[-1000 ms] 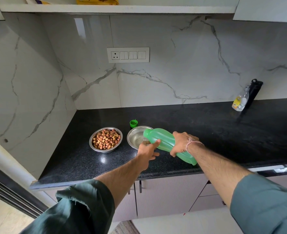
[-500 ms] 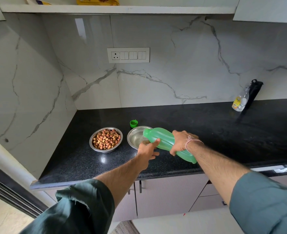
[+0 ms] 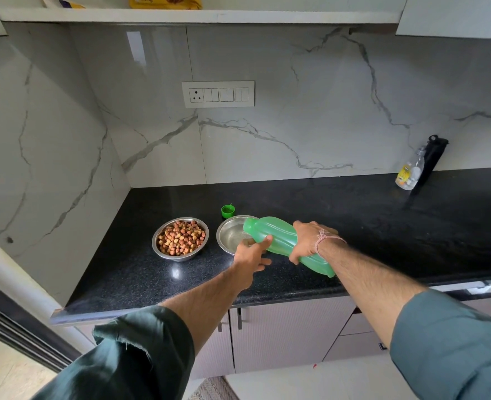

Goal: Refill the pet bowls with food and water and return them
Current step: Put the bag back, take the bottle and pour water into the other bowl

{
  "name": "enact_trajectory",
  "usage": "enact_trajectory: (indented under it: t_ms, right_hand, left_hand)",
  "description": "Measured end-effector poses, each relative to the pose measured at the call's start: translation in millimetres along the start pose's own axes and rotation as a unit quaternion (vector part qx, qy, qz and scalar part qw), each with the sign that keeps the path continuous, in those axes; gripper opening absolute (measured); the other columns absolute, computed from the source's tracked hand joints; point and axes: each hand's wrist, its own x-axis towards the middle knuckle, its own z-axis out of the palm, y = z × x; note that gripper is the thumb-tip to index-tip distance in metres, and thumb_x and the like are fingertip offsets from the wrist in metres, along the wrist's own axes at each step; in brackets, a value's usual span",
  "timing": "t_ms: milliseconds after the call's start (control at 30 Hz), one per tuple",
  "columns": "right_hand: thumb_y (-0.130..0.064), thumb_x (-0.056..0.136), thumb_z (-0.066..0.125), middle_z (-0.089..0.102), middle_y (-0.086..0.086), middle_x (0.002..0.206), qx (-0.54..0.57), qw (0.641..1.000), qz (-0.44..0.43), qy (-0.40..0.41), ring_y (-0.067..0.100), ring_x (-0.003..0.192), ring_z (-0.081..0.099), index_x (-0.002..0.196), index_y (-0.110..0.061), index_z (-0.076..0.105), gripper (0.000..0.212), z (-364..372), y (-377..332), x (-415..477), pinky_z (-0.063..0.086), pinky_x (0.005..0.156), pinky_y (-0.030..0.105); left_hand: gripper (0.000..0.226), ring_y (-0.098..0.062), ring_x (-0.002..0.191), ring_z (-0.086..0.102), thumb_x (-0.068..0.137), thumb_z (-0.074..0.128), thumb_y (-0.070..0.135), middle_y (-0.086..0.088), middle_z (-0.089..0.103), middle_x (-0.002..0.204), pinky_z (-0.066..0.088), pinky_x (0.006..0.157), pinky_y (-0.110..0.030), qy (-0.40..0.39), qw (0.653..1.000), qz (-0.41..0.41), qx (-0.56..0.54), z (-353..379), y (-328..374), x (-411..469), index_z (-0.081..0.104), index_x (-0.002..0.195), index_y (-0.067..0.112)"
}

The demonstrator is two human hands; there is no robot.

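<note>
Right hand (image 3: 310,241) wraps over the middle of the green bottle (image 3: 279,233), fingers curled round the far side, a pink thread at the wrist, and the bottle is tipped low with its base toward the person. Left hand (image 3: 251,255) takes it nearer the mouth, thumb laid up against the near side, the other fingers curled underneath! The bottle's open mouth sits over the steel water bowl (image 3: 230,230), which stands on the black desk (image 3: 354,220) just beyond the left hand. Left of that hand, just beside the water bowl, stands the food bowl (image 3: 180,238), heaped with brown kibble. Beyond both hands, just behind the water bowl, the green cap (image 3: 228,211) rests open side up. Far off to the right of the right hand, a clear bottle (image 3: 408,174) leans by the marble wall with a black object (image 3: 433,157) behind it.
</note>
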Motion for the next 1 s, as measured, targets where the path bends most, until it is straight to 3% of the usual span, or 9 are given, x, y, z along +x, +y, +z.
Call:
enact_trajectory:
  t_ms: [133,1000]
  right_hand:
    - [-0.046,0.052,0.085,0.057,0.003,0.119,-0.003,1.000,0.002,0.001,0.028,0.104,0.062,0.111,-0.028,0.042,0.076,-1.7,-0.5,0.0,0.055,0.088,0.044]
    - [-0.046,0.054,0.087,0.060,0.003,0.119,-0.012,1.000,0.003,-0.001,0.027,0.103,0.063,0.125,-0.027,0.048,0.083,-8.4,-6.8,-2.9,0.055,0.090,0.044]
  left_hand:
    - [0.044,-0.022,0.092,0.073,0.093,0.069,0.046,-0.001,0.069,0.122,0.060,0.088,-0.039,-0.004,1.000,0.005,0.003,-0.2,-0.3,-0.9,0.058,0.128,0.022]
    - [0.044,-0.022,0.094,0.072,0.093,0.068,0.044,-0.002,0.068,0.125,0.059,0.093,-0.042,-0.007,1.000,-0.003,-0.004,-2.5,2.4,-2.4,0.056,0.129,0.021]
